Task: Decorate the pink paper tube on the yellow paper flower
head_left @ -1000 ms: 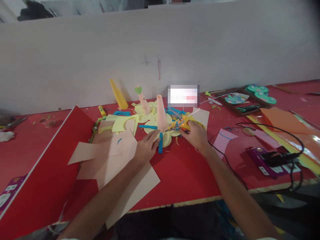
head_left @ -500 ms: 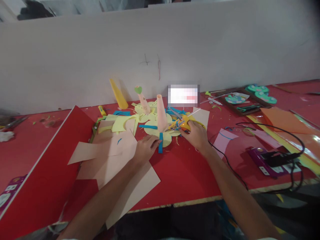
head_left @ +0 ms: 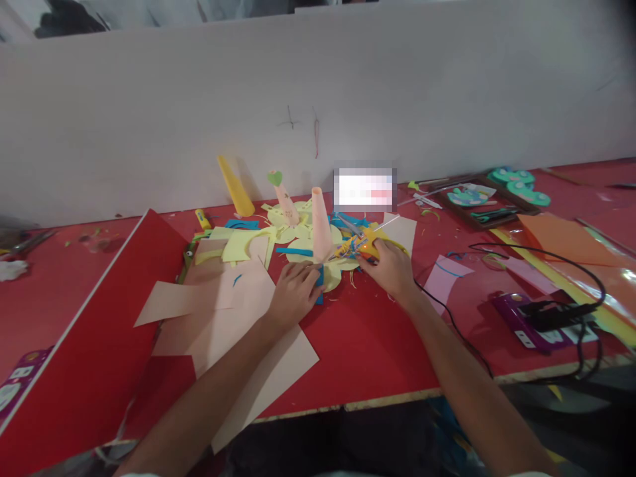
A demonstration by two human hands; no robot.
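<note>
My right hand is wrapped round a yellow glue gun, its tip pointing left at the foot of a pale pink paper cone. The cone stands upright on a pale yellow flower-shaped paper base. In front of it, my left hand is closed with its fingertips on a blue strip, which they partly cover. Another blue strip sticks out leftward from the cone's foot. Behind stands a second pink cone topped with a green heart.
Pink paper sheets lie under my left forearm, beside an upright red board. A yellow cone stands near the wall. At right are a purple power box with black cables and a dark tray.
My left fingers have come down over the blue strip in front of the cone, covering more of it. My right hand and the glue gun have hardly moved.
</note>
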